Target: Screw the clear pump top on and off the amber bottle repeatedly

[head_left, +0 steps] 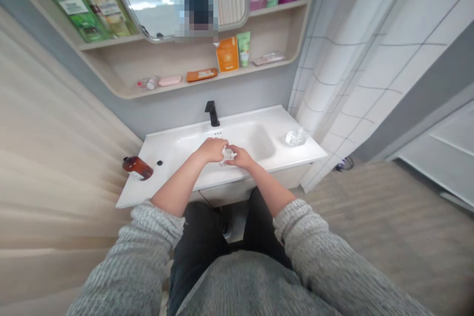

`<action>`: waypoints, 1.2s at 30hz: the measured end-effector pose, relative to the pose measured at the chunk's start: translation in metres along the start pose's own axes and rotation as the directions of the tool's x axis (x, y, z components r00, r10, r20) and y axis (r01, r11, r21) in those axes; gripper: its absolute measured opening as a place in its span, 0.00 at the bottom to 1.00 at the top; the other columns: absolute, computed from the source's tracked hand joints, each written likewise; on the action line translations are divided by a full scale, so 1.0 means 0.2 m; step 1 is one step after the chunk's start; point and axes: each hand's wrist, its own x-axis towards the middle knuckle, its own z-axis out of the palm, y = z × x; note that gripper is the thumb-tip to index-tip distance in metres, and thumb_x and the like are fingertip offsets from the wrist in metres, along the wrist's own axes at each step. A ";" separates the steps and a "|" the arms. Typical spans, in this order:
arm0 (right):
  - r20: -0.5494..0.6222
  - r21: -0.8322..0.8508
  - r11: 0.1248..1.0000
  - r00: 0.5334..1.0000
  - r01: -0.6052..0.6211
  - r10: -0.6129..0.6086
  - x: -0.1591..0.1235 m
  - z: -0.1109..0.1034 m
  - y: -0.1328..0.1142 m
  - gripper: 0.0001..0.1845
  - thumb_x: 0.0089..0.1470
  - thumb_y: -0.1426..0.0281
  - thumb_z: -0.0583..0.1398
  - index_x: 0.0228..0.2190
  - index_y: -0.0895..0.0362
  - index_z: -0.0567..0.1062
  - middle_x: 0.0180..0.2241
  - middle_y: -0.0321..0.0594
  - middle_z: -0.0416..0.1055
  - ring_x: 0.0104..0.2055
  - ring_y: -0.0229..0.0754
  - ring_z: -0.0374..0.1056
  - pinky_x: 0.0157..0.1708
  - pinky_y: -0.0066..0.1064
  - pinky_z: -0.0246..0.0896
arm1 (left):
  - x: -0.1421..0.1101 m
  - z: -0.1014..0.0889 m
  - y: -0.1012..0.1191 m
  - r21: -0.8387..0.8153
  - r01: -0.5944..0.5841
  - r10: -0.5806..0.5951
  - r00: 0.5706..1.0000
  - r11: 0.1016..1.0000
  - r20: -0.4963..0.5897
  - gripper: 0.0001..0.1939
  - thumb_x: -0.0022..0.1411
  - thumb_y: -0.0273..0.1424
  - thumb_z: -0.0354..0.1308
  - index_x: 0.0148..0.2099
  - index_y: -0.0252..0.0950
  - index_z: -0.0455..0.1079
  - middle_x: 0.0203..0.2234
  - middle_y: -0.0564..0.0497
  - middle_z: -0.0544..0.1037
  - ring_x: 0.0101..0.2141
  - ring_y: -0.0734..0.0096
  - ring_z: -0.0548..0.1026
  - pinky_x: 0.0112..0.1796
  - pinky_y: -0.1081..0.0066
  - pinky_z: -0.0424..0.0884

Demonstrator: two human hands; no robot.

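Note:
Over the front of the white sink [264, 140], my left hand [214, 150] and my right hand [241, 157] meet around a small clear-and-white container [228, 155]. Fingers of both hands are closed on it and cover part of it, so its exact kind is hard to make out. A black faucet [212, 113] rises behind the hands. On the counter to the left is an amber bottle [139, 167] with a dark top; I cannot tell whether it stands or lies. Beside it sits a small black disc [159, 163].
A clear dish [296, 137] rests on the counter's right end. Above, a wall shelf [166, 90] holds an orange pouch [227, 54], a green tube [243, 49] and several bottles around a mirror [155, 5]. Curtains [48, 158] hang at the left.

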 end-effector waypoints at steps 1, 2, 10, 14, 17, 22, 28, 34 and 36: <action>-0.003 0.001 1.000 1.000 0.003 -0.003 0.00 0.00 0.00 0.41 0.43 0.60 0.79 0.59 0.54 0.82 0.48 0.42 0.85 0.46 0.51 0.77 0.48 0.39 0.73 | 0.00 0.00 0.00 0.007 0.022 -0.022 1.000 1.000 -0.022 0.21 0.68 0.39 0.65 0.60 0.40 0.80 0.57 0.41 0.86 0.60 0.48 0.81 0.64 0.54 0.69; -0.004 0.003 1.000 1.000 0.009 -0.009 0.00 0.00 0.00 0.40 0.43 0.60 0.79 0.58 0.54 0.82 0.49 0.43 0.85 0.46 0.51 0.78 0.49 0.39 0.72 | 0.01 0.01 0.00 0.016 0.048 -0.048 0.998 0.999 -0.033 0.20 0.71 0.42 0.63 0.58 0.40 0.81 0.56 0.40 0.86 0.60 0.47 0.81 0.66 0.52 0.67; 0.047 -0.004 1.000 0.999 0.012 -0.012 -0.01 0.01 -0.02 0.38 0.44 0.64 0.80 0.57 0.55 0.84 0.50 0.45 0.85 0.47 0.51 0.79 0.49 0.38 0.72 | 0.02 0.02 -0.05 -0.098 0.021 -0.013 0.997 0.995 0.081 0.15 0.69 0.33 0.63 0.55 0.43 0.83 0.54 0.45 0.87 0.54 0.55 0.84 0.55 0.62 0.76; 0.040 0.011 1.000 0.999 0.026 -0.026 -0.01 0.00 -0.02 0.40 0.45 0.62 0.80 0.59 0.54 0.82 0.56 0.47 0.84 0.51 0.53 0.78 0.50 0.39 0.72 | 0.01 0.02 -0.05 -0.153 -0.033 0.038 0.999 0.988 0.031 0.20 0.65 0.27 0.64 0.59 0.44 0.82 0.56 0.48 0.87 0.56 0.58 0.83 0.56 0.66 0.76; 0.024 0.010 1.000 1.000 0.003 -0.003 -0.01 0.00 -0.01 0.41 0.44 0.62 0.80 0.59 0.54 0.82 0.56 0.47 0.84 0.48 0.51 0.78 0.50 0.39 0.73 | 0.00 0.01 -0.05 -0.104 0.049 -0.047 0.999 0.993 0.022 0.21 0.68 0.35 0.66 0.62 0.42 0.81 0.57 0.44 0.86 0.56 0.54 0.83 0.56 0.63 0.77; 0.042 0.039 0.999 0.999 -0.001 -0.001 -0.01 0.01 0.01 0.39 0.44 0.63 0.79 0.58 0.53 0.82 0.51 0.43 0.84 0.46 0.48 0.78 0.49 0.38 0.73 | -0.01 -0.01 -0.03 -0.001 0.131 -0.129 0.982 0.991 0.135 0.20 0.74 0.47 0.63 0.58 0.41 0.83 0.57 0.40 0.86 0.56 0.49 0.84 0.54 0.61 0.78; 0.112 0.077 0.997 0.994 0.000 -0.009 -0.01 0.01 0.02 0.42 0.40 0.66 0.81 0.58 0.54 0.83 0.53 0.45 0.84 0.47 0.51 0.78 0.48 0.39 0.74 | -0.02 0.02 0.00 0.077 -0.042 0.033 0.993 0.996 0.112 0.17 0.69 0.34 0.68 0.58 0.39 0.83 0.55 0.37 0.86 0.59 0.44 0.83 0.64 0.55 0.72; 0.139 0.109 0.994 0.990 -0.006 -0.009 0.00 0.00 0.01 0.41 0.39 0.69 0.80 0.58 0.52 0.83 0.56 0.44 0.84 0.50 0.52 0.78 0.49 0.40 0.74 | -0.04 0.03 -0.03 0.001 -0.195 0.195 0.978 0.981 0.077 0.19 0.72 0.29 0.61 0.61 0.40 0.82 0.60 0.39 0.84 0.64 0.48 0.79 0.68 0.56 0.69; 0.132 0.099 0.995 0.991 -0.011 -0.002 0.00 0.00 0.01 0.40 0.40 0.67 0.80 0.57 0.52 0.83 0.55 0.43 0.84 0.50 0.51 0.78 0.48 0.39 0.74 | -0.09 0.05 -0.05 -0.041 -0.210 0.210 0.977 0.977 0.014 0.20 0.73 0.30 0.61 0.64 0.42 0.80 0.62 0.40 0.83 0.66 0.50 0.77 0.71 0.55 0.66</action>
